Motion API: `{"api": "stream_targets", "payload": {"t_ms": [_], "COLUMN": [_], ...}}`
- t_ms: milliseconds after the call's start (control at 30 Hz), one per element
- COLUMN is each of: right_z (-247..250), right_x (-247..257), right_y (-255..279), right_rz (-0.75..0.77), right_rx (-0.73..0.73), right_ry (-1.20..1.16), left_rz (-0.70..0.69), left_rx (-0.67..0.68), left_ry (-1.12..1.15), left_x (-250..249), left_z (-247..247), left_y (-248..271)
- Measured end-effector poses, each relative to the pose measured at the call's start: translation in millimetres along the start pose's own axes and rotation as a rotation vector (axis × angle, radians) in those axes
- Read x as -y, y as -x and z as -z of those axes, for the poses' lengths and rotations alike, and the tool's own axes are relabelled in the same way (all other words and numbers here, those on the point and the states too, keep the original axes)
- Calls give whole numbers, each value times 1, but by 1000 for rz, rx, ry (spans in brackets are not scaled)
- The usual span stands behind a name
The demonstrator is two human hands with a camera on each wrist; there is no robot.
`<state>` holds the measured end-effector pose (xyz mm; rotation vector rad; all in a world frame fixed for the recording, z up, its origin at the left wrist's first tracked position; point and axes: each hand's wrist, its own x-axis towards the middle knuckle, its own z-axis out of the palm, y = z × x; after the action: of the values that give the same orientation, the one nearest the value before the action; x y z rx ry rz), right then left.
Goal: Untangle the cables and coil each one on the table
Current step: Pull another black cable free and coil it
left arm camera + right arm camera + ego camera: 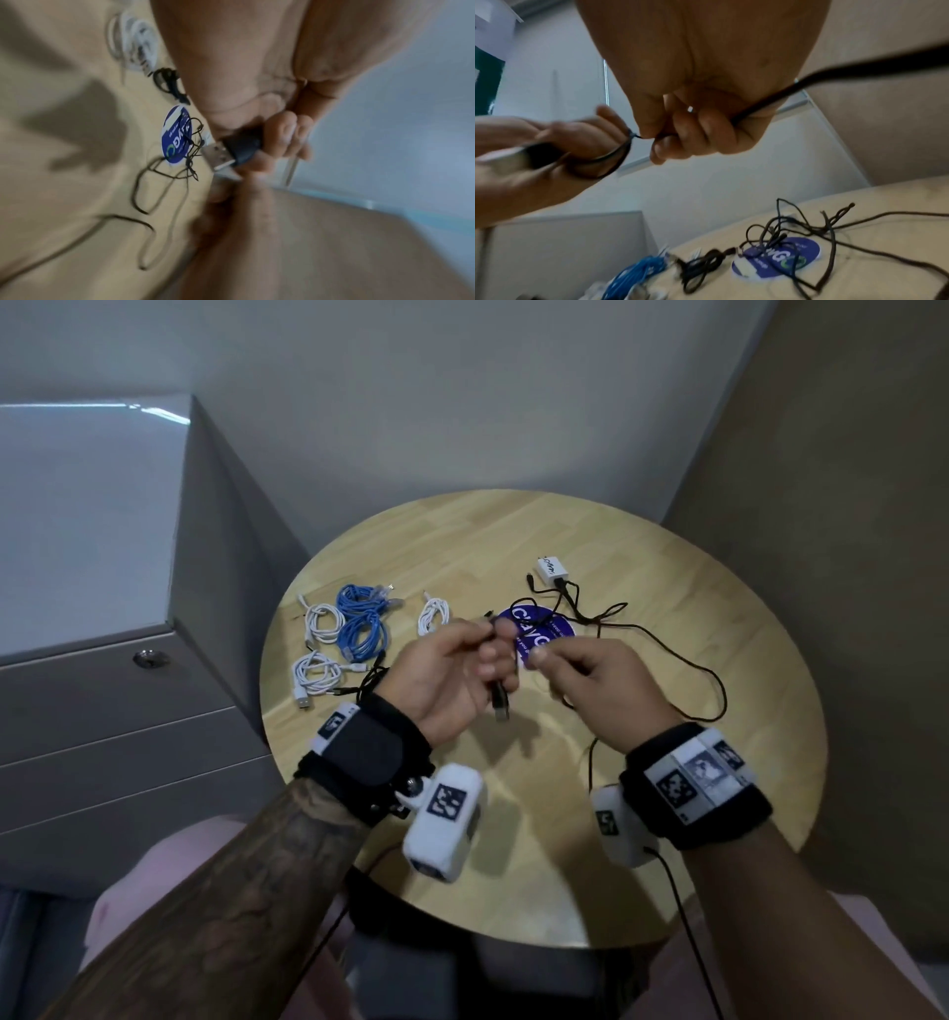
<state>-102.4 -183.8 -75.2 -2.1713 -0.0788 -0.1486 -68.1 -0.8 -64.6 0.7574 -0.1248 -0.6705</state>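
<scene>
Both hands are raised above the round wooden table (642, 567). My left hand (462, 670) grips a black cable near its USB plug (500, 706) (228, 150), which hangs below the fingers. My right hand (580, 675) (680, 134) pinches the same black cable (708, 680) (808, 79) a short way along; its slack trails over the table to the right. More loose black cable (795, 229) lies tangled by a white charger (550, 569). At the table's left lie coiled blue cables (362, 618) and coiled white cables (321, 621), plus a small black coil (700, 261).
A round purple sticker (539, 631) (777, 257) lies on the table under the black tangle. A grey drawer cabinet (102, 608) stands left of the table, walls close behind and to the right. My lap is below the table's near edge.
</scene>
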Motion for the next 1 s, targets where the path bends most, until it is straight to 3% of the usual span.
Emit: {"api": "stream_targets", "payload": {"t_ms": [67, 133, 300, 400, 467, 567, 667, 767, 833, 933, 1000], "right_z": [-12, -21, -19, -10, -2, 12, 19, 15, 10, -4, -18], "right_x": [1, 9, 28, 37, 42, 41, 30, 14, 7, 3, 5], "right_y": [7, 13, 20, 26, 23, 14, 8, 3, -1, 3, 10], "right_rz": [-50, -31, 63, 98, 136, 177, 171, 146, 106, 35, 33], "right_rx": [181, 305, 387, 302, 154, -88, -200, -235, -194, 50, 219], "right_ry": [77, 89, 197, 85, 19, 34, 108, 82, 21, 38, 92], "left_rz": [-129, -231, -356, -391, -371, -269, -125, 15, 42, -43, -143], "left_rx": [-120, -218, -353, -392, -393, -250, -47, 22, 23, 1, -97], "left_ry": [138, 102, 36, -109, -330, -638, -694, -547, -315, 110, 217], "left_x": [-11, -18, -10, -8, -3, 12, 20, 19, 12, -7, -14], "left_z": [10, 18, 23, 26, 23, 8, -7, -14, -12, -3, 6], "left_y": [-4, -6, -8, -10, -10, -3, 2, 4, 4, 3, 1]}}
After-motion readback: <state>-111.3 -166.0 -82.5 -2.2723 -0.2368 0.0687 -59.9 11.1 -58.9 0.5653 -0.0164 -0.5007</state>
